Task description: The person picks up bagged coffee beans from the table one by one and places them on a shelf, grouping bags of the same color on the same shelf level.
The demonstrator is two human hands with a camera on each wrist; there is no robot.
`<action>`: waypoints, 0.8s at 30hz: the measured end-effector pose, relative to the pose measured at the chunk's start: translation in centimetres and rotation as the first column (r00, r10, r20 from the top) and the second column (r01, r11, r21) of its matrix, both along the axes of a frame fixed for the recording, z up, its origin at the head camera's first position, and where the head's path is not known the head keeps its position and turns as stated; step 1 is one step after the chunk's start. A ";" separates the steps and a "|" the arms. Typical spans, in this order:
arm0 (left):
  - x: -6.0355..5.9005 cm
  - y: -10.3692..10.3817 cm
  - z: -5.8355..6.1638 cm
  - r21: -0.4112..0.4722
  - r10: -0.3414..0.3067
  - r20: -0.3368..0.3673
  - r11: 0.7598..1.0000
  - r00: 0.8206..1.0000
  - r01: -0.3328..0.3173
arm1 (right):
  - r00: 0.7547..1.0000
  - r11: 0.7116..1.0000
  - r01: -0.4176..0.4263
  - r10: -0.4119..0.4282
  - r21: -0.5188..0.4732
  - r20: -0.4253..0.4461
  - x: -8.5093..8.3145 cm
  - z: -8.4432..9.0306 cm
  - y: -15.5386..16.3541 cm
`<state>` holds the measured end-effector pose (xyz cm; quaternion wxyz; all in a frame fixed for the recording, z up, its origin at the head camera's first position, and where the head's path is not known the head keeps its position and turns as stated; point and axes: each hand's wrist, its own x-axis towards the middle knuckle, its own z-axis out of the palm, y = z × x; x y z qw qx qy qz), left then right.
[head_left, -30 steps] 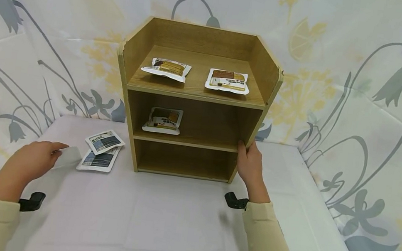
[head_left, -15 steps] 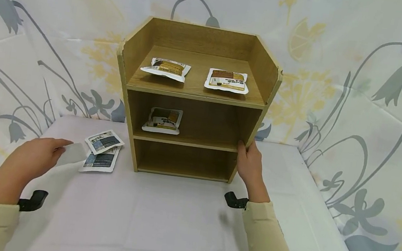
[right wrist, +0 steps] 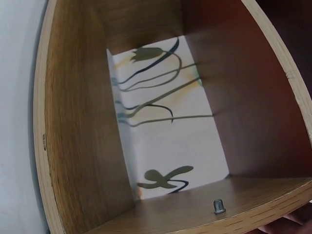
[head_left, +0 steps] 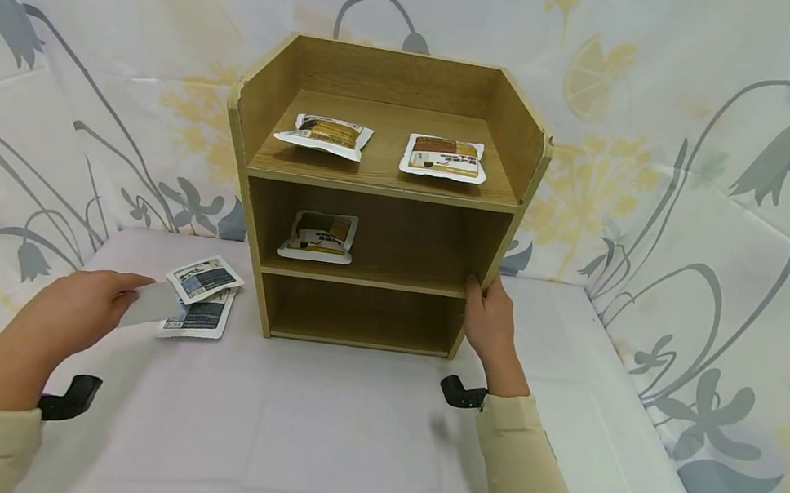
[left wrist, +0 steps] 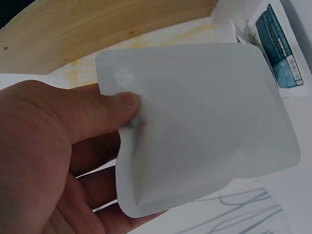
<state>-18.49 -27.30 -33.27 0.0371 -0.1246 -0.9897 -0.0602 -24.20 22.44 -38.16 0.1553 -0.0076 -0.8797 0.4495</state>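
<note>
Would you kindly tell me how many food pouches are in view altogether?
6: two on the shelf unit's top shelf, one on its middle shelf, two overlapping on the table, and one held in the left hand. None looks hidden.

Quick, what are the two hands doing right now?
Left hand: pinches a white packet.
Right hand: grips the wooden shelf at its right front edge.

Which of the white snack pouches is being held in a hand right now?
The plain white pouch pinched by the left hand, showing only its blank side. The two blue-labelled pouches lie on the table; three brown-labelled ones sit on the wooden shelf unit.
</note>
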 end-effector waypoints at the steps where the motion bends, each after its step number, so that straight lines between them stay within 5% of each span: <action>1: 0.1 0.1 0.1 0.003 -0.002 -0.002 1.000 1.000 0.002 | 1.000 1.000 0.000 0.000 -0.001 -0.002 0.0 0.0 0.0; 24: 1.9 4.2 2.1 0.025 -0.142 -0.107 0.989 0.984 0.145 | 1.000 1.000 -0.003 0.004 -0.010 0.001 0.2 0.0 0.0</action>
